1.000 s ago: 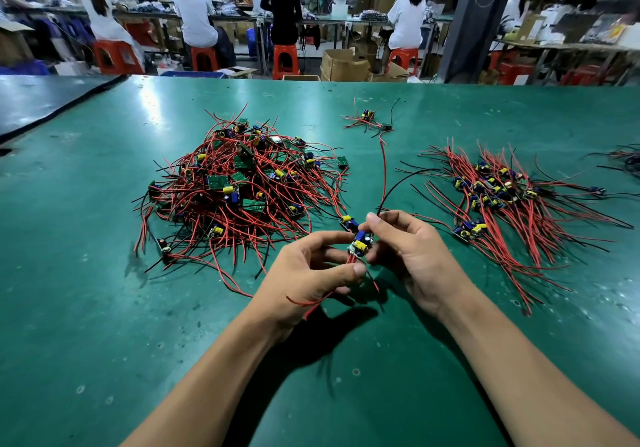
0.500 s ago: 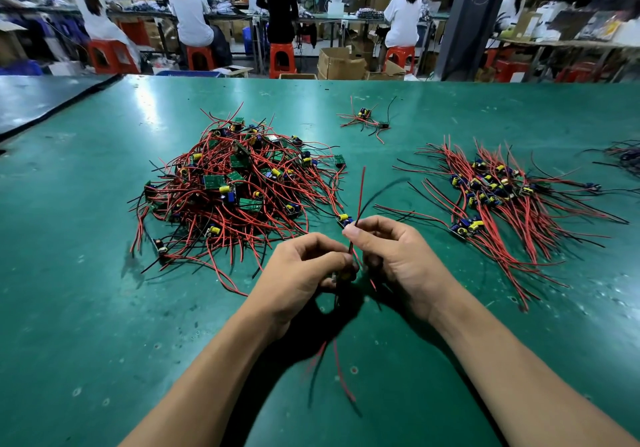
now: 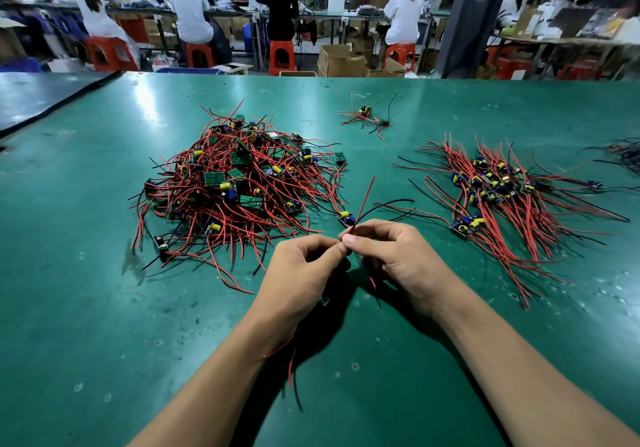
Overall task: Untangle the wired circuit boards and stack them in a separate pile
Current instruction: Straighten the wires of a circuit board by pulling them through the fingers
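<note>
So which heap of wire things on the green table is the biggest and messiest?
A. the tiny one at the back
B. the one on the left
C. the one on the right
B: the left heap is piled high with boards and red wires crossing every way, while the right heap lies flatter with its wires fanned out, and the back cluster is only a few pieces.

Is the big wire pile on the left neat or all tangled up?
Tangled: the left pile has red wires crossing every way, with boards tipped at mixed angles.
</note>
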The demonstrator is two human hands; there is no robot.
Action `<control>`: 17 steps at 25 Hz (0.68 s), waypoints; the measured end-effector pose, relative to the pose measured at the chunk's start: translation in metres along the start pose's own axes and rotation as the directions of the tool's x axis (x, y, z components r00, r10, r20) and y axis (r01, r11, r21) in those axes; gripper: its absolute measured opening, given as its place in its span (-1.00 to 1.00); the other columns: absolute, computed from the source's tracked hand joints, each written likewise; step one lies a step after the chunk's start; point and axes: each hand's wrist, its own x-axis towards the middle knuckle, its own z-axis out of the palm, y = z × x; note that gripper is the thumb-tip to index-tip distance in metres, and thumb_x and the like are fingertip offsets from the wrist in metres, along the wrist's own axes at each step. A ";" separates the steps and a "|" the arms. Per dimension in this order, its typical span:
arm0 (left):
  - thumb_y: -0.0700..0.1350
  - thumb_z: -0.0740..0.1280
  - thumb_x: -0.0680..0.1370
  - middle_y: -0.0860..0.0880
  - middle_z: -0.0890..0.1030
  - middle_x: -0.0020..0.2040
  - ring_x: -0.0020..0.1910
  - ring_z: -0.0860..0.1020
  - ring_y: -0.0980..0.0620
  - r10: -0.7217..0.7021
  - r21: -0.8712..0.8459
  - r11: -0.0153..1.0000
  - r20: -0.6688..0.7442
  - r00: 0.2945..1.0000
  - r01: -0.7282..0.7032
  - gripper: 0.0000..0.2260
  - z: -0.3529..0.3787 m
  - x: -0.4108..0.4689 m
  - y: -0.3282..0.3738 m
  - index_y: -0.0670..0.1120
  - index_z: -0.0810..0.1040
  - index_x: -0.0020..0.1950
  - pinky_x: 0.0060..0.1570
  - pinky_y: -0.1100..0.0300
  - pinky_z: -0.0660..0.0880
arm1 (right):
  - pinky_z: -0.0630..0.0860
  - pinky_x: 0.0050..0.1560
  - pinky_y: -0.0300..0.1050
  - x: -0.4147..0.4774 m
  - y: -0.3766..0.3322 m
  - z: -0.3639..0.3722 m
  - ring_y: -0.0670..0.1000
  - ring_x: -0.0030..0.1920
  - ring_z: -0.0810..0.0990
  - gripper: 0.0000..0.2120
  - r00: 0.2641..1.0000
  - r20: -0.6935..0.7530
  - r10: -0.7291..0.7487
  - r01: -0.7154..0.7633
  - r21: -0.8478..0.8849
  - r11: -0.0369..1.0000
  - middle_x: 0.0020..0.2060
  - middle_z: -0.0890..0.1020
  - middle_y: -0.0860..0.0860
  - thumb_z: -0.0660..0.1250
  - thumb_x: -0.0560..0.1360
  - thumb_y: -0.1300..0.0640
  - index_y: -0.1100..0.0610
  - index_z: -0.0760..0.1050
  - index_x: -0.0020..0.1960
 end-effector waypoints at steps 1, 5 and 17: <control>-0.16 0.39 0.55 -0.12 0.64 -0.30 -0.33 0.50 0.01 0.004 0.010 1.000 -0.014 1.000 -0.003 -0.85 0.001 0.001 -0.001 -0.19 0.66 -0.16 -0.28 0.16 0.41 | 0.32 -0.53 -0.32 0.001 0.001 0.001 -0.12 -0.56 0.39 -0.97 1.000 -0.031 0.004 -0.004 0.002 1.000 -0.50 0.53 -0.02 0.48 0.45 0.24 0.15 0.67 -0.17; -0.19 0.38 0.55 -0.04 0.63 -0.35 -0.41 0.51 0.12 0.012 -0.001 1.000 -0.052 0.999 -0.012 -0.85 0.002 0.003 0.000 -0.22 0.63 -0.18 -0.38 0.30 0.43 | 0.16 -0.54 -0.34 0.012 0.008 0.004 -0.10 -0.63 0.20 -0.90 0.980 -0.197 0.036 -0.018 0.093 0.996 -0.60 0.34 -0.02 0.51 0.43 0.22 0.11 0.64 -0.24; -0.20 0.39 0.54 -0.03 0.63 -0.37 -0.36 0.49 0.05 0.009 -0.020 1.000 0.001 1.000 -0.009 -0.85 0.001 0.001 0.004 -0.21 0.64 -0.21 -0.35 0.27 0.43 | 0.16 -0.60 -0.34 0.022 0.001 -0.003 -0.14 -0.63 0.24 -0.87 0.929 -0.367 0.034 0.078 0.286 0.955 -0.43 0.57 -0.06 0.42 0.48 0.34 0.17 0.53 -0.17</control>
